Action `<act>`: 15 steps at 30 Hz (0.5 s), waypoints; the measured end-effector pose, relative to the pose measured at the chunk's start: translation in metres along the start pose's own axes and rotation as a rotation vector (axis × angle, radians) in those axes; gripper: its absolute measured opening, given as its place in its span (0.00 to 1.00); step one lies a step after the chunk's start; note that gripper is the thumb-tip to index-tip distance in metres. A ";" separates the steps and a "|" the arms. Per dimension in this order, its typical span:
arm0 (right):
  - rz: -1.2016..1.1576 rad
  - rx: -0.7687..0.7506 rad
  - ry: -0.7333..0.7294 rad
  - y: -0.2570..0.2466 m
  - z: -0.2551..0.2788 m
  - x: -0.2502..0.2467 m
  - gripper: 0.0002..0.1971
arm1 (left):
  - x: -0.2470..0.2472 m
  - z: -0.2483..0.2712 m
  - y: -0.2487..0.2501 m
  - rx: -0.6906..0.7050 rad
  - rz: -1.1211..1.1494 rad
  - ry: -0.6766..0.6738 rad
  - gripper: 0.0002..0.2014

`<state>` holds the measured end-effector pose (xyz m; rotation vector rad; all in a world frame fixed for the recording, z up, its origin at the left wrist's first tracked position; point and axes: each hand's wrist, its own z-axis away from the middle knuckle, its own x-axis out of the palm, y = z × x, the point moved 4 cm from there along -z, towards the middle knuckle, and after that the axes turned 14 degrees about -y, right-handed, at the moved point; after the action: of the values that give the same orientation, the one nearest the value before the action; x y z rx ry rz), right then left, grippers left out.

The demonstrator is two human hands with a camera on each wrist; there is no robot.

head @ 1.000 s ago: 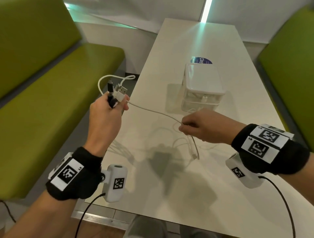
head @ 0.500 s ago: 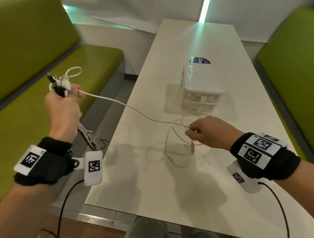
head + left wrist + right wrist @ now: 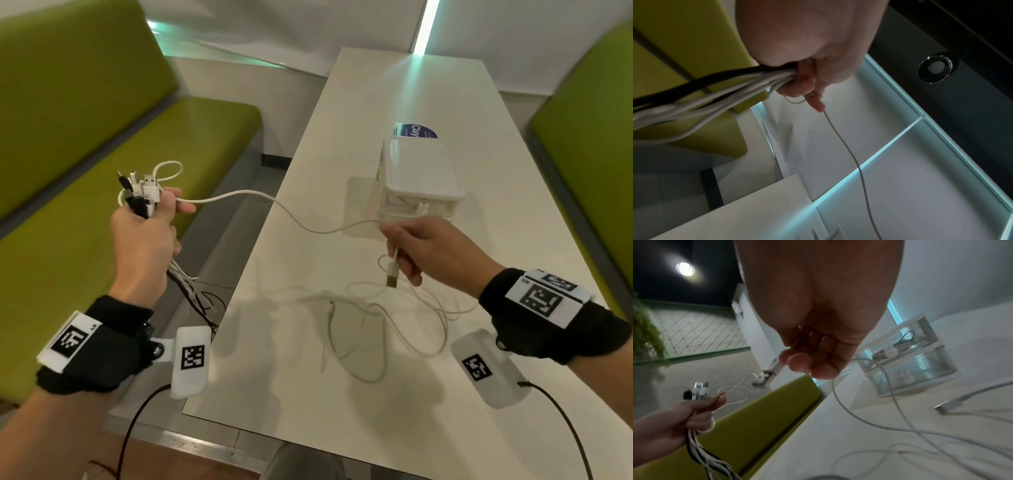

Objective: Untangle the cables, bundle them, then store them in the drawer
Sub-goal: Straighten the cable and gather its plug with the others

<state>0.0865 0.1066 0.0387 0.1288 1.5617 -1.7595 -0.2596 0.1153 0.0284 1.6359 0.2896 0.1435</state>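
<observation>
My left hand (image 3: 161, 212) is raised over the green bench and grips a bundle of white and black cables (image 3: 137, 195). Their plugs stick up above the fist and the rest hangs below (image 3: 715, 91). One white cable (image 3: 274, 202) runs from that bundle across to my right hand (image 3: 399, 246), which pinches it just above its USB plug (image 3: 392, 275) over the table. More white cable (image 3: 394, 329) lies in loose loops on the table beneath. The small clear drawer unit (image 3: 421, 174) stands just beyond my right hand, both drawers shut, with cables in the upper one (image 3: 904, 340).
The long white table (image 3: 308, 394) runs away from me between green benches on the left (image 3: 85, 154) and right (image 3: 589, 137). A blue sticker (image 3: 414, 130) lies behind the drawer unit. Another plug (image 3: 943, 407) rests on the table to the right.
My left hand pulled the bundle out to the left, off the table edge. The white cable slid through my right fingers to its plug end, which has lifted off the table.
</observation>
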 end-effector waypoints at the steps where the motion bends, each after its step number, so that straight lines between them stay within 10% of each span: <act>1: -0.040 -0.026 -0.001 -0.005 -0.002 0.001 0.22 | -0.001 0.001 0.001 0.006 0.009 0.000 0.07; 6: -0.175 0.024 -0.166 -0.007 -0.018 0.028 0.13 | -0.007 0.005 -0.005 0.012 0.037 0.004 0.05; 11: -0.081 0.064 -0.277 0.014 -0.020 0.057 0.31 | -0.022 0.003 -0.015 -0.025 0.078 0.094 0.06; 15: 0.100 0.057 -0.302 0.019 -0.022 0.066 0.26 | -0.029 -0.002 -0.018 -0.025 0.130 0.177 0.06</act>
<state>0.0426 0.0959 -0.0174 -0.0303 1.2677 -1.6593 -0.2893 0.1102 0.0126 1.6196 0.3145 0.3907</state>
